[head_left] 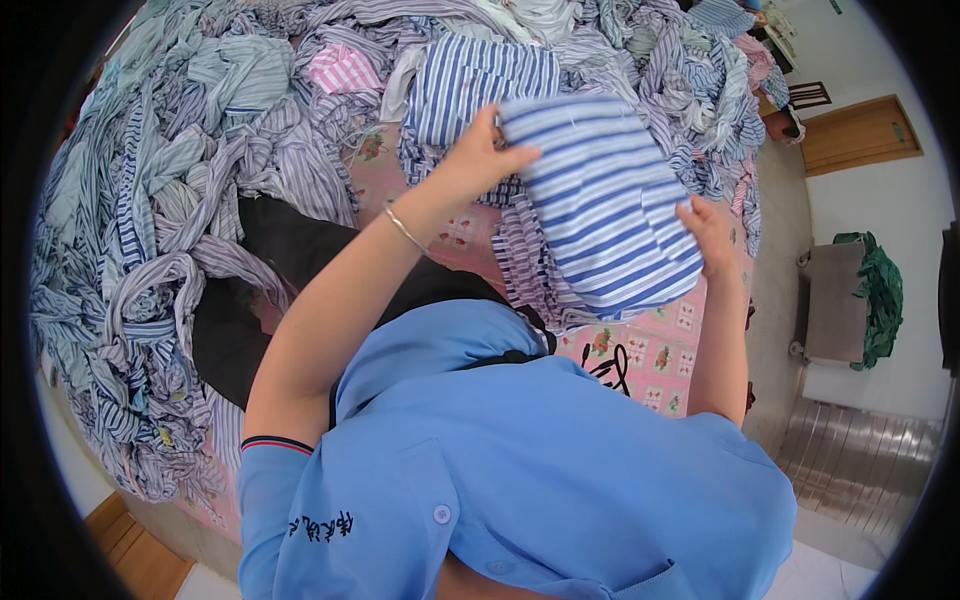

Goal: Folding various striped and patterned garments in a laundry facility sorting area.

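Observation:
A folded blue-and-white striped garment is held up between my two hands, tilted and slightly blurred. My left hand, with a bangle on the wrist, pinches its upper left edge between thumb and fingers. At the lower right edge, my right hand grips the same cloth. Behind it, another folded striped garment lies on a stack of folded cloth. A second stack of folded striped pieces stands below the held garment, partly hidden by it.
Large heaps of loose striped cloth surround the pink patterned cover, with a pink striped piece among them. A black cable lies near my body. At right stand a wheeled cart holding green cloth and a wooden door.

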`<state>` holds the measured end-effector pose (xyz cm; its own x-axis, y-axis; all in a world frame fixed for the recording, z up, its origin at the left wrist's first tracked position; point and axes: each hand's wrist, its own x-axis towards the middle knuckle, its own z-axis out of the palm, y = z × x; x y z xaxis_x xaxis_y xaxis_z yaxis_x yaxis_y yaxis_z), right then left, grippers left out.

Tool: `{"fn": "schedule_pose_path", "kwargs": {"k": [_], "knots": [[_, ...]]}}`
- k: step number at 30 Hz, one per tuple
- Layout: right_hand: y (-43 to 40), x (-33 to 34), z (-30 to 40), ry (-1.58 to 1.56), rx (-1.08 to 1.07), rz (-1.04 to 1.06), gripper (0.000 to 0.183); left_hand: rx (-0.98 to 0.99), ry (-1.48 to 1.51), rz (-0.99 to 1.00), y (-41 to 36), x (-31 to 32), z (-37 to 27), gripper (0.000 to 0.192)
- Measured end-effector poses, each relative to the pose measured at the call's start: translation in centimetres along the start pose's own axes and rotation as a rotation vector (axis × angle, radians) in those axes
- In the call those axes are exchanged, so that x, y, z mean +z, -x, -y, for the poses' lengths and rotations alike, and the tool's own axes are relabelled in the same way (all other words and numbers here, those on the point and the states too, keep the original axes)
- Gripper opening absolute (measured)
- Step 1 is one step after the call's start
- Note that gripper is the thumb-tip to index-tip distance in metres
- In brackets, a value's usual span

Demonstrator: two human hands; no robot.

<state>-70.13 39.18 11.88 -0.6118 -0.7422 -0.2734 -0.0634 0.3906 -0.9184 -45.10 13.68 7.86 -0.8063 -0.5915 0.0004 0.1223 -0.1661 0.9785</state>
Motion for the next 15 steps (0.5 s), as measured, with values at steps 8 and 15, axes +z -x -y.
{"fn": "schedule_pose_path", "kwargs": {"k": [8,15], "knots": [[-2.6,3.7,-16.9,1.008,0.232,-0.296,0.068,-0.396,-0.192,-0.110,6.5,-4.1,6.0,0.062],[-3.6,8.3,-23.8,1.280,0.279,-0.544,0.057,-0.293,0.183,-0.375,11.8,-10.7,8.8,0.030]]}}
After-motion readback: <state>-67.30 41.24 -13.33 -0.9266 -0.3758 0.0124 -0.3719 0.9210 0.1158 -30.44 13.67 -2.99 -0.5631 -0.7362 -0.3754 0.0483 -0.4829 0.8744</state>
